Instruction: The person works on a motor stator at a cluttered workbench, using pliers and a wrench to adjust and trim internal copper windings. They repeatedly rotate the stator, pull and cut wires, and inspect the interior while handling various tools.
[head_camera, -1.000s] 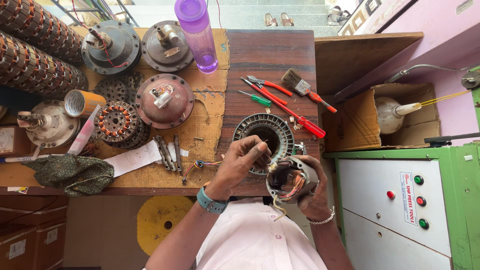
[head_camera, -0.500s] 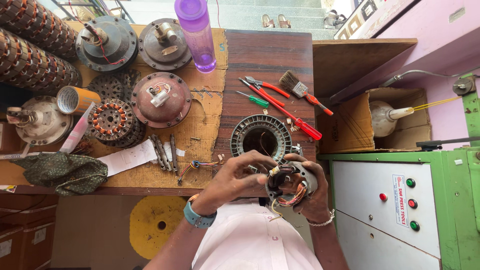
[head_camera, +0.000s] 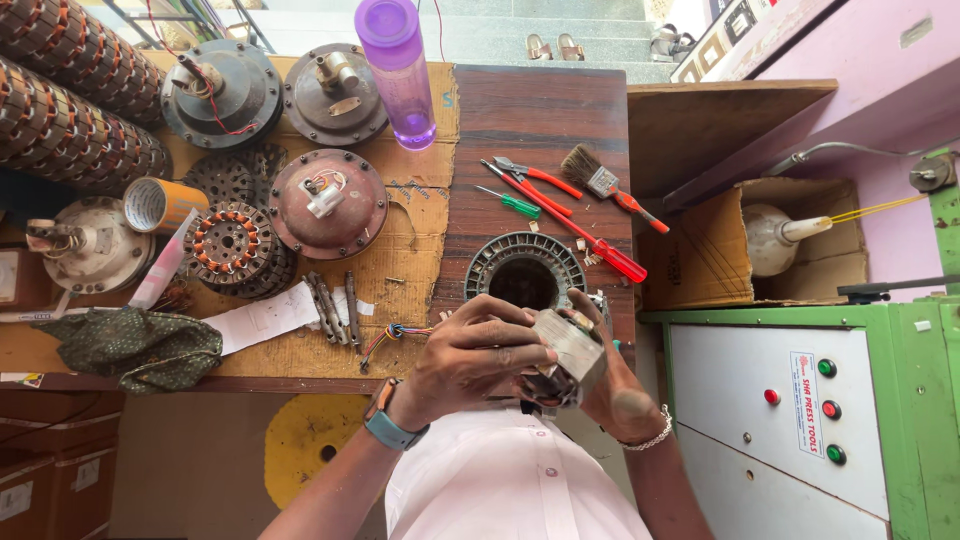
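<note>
Both hands hold a motor winding core (head_camera: 565, 352) close to the chest, just in front of the near edge of the dark wooden table (head_camera: 560, 120). The left hand (head_camera: 470, 355) curls over the core from the side, its fingers pressed against the top face. The right hand (head_camera: 615, 395) cups the core from beneath and behind; its fingers are mostly hidden, so their exact grip cannot be told. The core is tilted, one flat grey face turned toward the camera.

An empty slotted ring (head_camera: 525, 268) lies flat on the table just beyond the hands. Red-handled pliers (head_camera: 535, 180), a red screwdriver (head_camera: 590, 240), a small green screwdriver (head_camera: 510, 202) and a brush (head_camera: 600, 182) lie farther out. A purple bottle (head_camera: 398, 70) stands at the seam with the cardboard-covered bench (head_camera: 400, 290).

Assessment: the work looks like close handling of the core. It is best done with the supporting hand steady underneath, the working fingers kept clear of loose wire ends, and the part held over the table.
</note>
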